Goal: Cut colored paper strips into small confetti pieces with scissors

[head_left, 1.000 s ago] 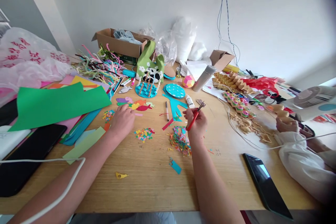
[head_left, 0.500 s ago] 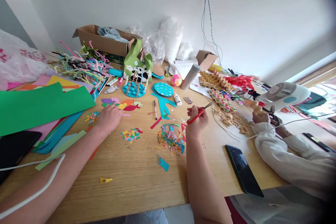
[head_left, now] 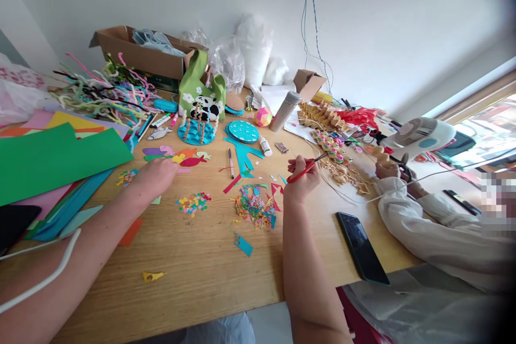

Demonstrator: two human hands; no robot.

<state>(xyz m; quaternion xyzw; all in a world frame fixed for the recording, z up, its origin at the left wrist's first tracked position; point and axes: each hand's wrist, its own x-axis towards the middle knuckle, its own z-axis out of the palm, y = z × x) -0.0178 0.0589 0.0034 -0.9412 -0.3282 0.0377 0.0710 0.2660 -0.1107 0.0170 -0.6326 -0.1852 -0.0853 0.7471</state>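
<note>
My right hand (head_left: 302, 174) is closed round the red handles of a pair of scissors (head_left: 300, 171), whose blades point up and to the right, above the table. On the left, my left hand (head_left: 160, 176) is curled palm down at the near edge of several paper fish cutouts, among them a red fish (head_left: 192, 162) and a purple fish (head_left: 151, 151). Its fingertips are hidden, so what they hold cannot be made out. A light green paper edge (head_left: 156, 200) shows beside its wrist. Between my hands lie coloured paper dots (head_left: 193, 203) and a heap of paper scraps (head_left: 255, 207).
Coloured sheets (head_left: 60, 161) lie at left. Behind stand a panda bag (head_left: 202, 98), blue discs (head_left: 243, 131) and a grey bottle (head_left: 285, 111). A phone (head_left: 363, 247) rests at right, near another person's sleeve (head_left: 411, 226) and a white cable (head_left: 419, 178).
The whole view has shifted slightly. A light green strip left of my left forearm no longer shows there; a light green edge now appears by the wrist. The scissors remain in my right hand.
</note>
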